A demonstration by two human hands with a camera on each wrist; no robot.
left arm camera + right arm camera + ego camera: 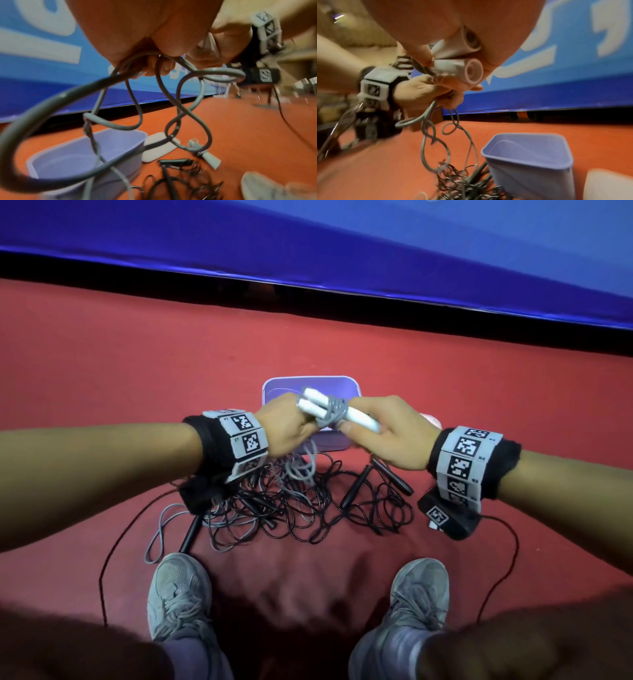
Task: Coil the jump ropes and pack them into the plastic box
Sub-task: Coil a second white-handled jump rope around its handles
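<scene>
My right hand (380,433) grips two white handles (329,407) of a grey jump rope, held side by side above the purple plastic box (274,392). Grey cord (334,409) is wound around the handles' middle. My left hand (291,426) pinches the grey cord (171,102) beside the handles; loose loops hang from it toward the floor. In the right wrist view the handle ends (471,70) show under my palm and the empty box (529,166) stands below. A tangle of black jump ropes (308,508) with black handles lies on the red floor under both hands.
The box's pale lid (159,146) lies on the floor beside the box. Another grey rope with a white handle (211,158) lies near it. My two grey shoes (178,594) stand close to the tangle. A blue banner wall (342,251) runs behind.
</scene>
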